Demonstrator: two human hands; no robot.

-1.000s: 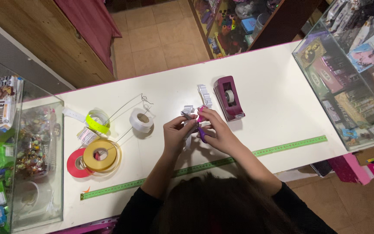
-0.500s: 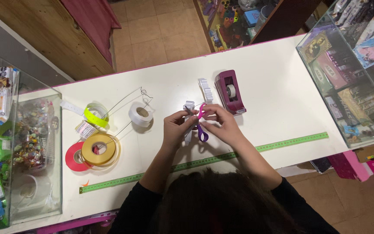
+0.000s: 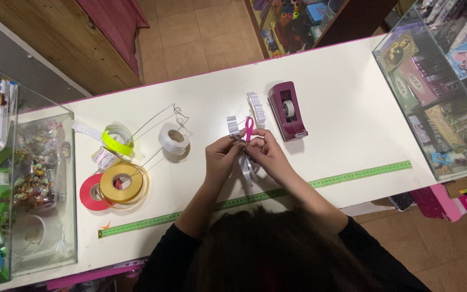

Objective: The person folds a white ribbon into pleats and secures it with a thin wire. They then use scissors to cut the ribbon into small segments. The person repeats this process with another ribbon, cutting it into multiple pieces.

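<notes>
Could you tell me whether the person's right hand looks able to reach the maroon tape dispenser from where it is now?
Probably yes: the tape dispenser stands just beyond the right hand, nothing between them, though its fingers pinch the pink ribbon.

Glossy satin ribbon (image 3: 249, 130), smooth matt tabletop (image 3: 341, 103)

My left hand (image 3: 221, 158) and right hand (image 3: 266, 156) are bare, with no rings or watch that I can make out from this height. My black sleeves are pushed up past the elbows, and my dark hair fills the lower edge.
</notes>
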